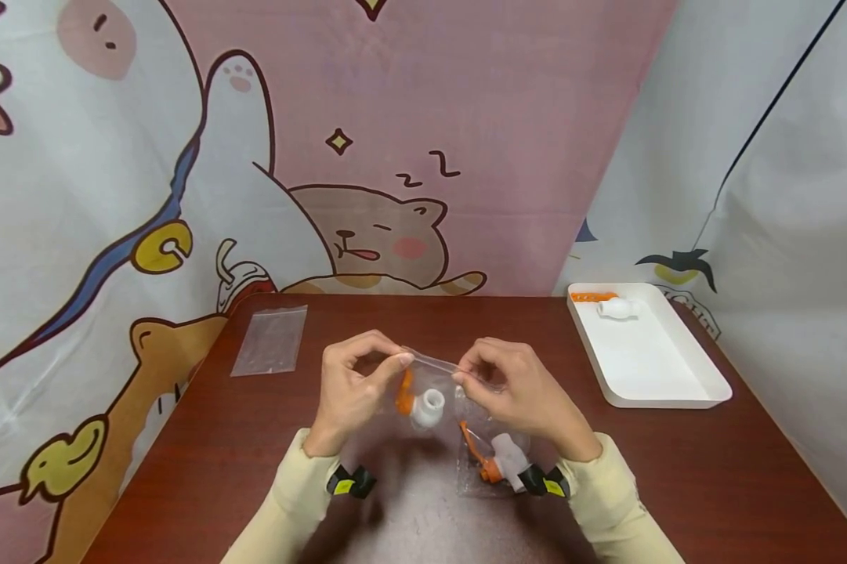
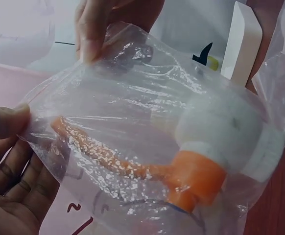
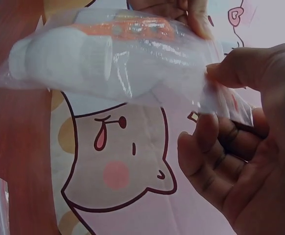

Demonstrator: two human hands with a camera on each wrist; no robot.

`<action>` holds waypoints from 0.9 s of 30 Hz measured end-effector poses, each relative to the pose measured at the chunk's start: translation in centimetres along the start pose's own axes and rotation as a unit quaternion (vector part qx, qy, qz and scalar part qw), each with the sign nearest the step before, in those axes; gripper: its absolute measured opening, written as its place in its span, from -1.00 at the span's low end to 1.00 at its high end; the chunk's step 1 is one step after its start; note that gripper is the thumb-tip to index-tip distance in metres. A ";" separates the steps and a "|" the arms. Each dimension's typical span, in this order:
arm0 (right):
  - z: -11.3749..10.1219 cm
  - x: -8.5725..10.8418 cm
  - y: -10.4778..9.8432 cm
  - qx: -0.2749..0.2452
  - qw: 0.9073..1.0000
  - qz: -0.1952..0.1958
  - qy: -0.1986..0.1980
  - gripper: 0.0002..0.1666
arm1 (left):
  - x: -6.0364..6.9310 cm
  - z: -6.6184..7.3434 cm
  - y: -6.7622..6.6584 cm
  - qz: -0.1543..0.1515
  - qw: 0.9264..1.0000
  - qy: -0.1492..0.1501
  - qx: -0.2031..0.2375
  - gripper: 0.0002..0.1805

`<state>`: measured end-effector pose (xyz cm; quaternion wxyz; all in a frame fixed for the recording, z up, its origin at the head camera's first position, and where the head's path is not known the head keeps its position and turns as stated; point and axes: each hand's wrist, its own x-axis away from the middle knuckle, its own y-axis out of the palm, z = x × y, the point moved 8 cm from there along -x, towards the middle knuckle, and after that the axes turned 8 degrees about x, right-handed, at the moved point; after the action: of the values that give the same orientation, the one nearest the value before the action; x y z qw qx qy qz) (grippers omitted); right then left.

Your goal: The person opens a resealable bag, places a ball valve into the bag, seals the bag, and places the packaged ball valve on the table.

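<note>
Between thumb and fingers, my left hand (image 1: 352, 388) pinches one end of the top edge of a clear zip bag (image 2: 128, 105). The other end of that edge is pinched by my right hand (image 1: 525, 384). Inside the bag hang a white plastic fitting (image 1: 428, 409) with a round opening and an orange part with a long perforated strap (image 2: 101, 152). The bag is held above the table, and its red seal line shows in the right wrist view. Below my right hand, a second clear bag (image 1: 468, 482) lies on the table with a similar white fitting (image 1: 509, 457) and orange part (image 1: 490, 471) in it.
A flat clear bag (image 1: 269, 342) lies at the back left of the brown table (image 1: 183, 454). To the right stands a white tray (image 1: 666, 352); a white fitting (image 1: 617, 308) and an orange strap piece (image 1: 594, 297) lie at its far end. A cartoon-printed cloth (image 1: 508, 141) hangs behind.
</note>
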<state>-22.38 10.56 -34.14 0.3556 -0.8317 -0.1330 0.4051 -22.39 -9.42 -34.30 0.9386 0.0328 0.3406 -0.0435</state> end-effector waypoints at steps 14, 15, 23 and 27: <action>1.0 0.2 -1.0 -0.004 1.000 -0.010 0.014 -0.83 | -0.5 0.3 -1.9 0.031 0.999 0.001 -0.009 -0.95; 1.0 0.2 -1.0 -0.002 1.000 -0.012 0.016 -0.83 | -0.6 0.3 -1.9 0.031 0.999 0.000 -0.008 -0.95; 0.7 0.3 -1.9 0.039 0.999 -0.005 -0.004 -0.84 | -0.5 -0.5 -1.8 0.020 0.999 -0.031 0.014 -0.91; 0.4 0.4 -2.8 0.036 0.999 0.024 -0.014 -0.81 | -0.5 -1.3 -1.5 -0.004 0.998 -0.051 0.036 -0.92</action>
<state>-22.30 12.98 -32.57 0.3734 -0.8159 -0.1033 0.4292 -23.74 -10.74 -35.00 0.9527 0.0631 0.2909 -0.0616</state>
